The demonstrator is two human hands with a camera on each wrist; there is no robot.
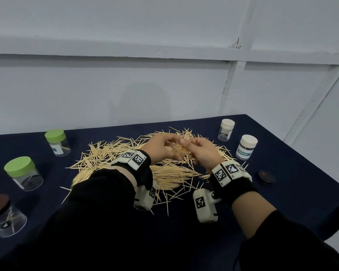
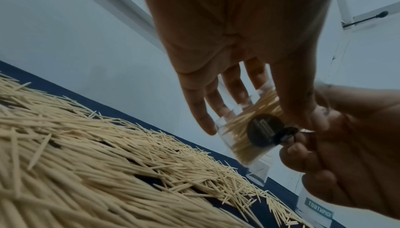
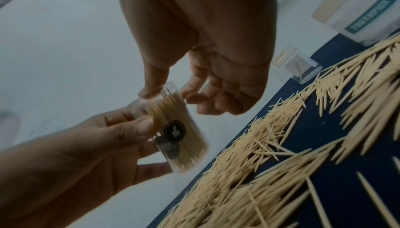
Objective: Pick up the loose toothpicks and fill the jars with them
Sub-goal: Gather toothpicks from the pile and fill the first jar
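Loose toothpicks lie in a wide heap on the dark blue tablecloth. Above the heap my left hand holds a small clear jar, thumb on one side and fingers behind it. The jar is lidless, bears a round black sticker and is nearly full of upright toothpicks. My right hand meets it from the right. Its thumb and forefinger pinch the jar at its open mouth. In the head view the hands hide most of the jar.
Two green-lidded jars and a brown-lidded one stand at the left. Two cream-lidded jars stand at the right, with a loose dark lid nearer me. A grey wall lies close behind the table.
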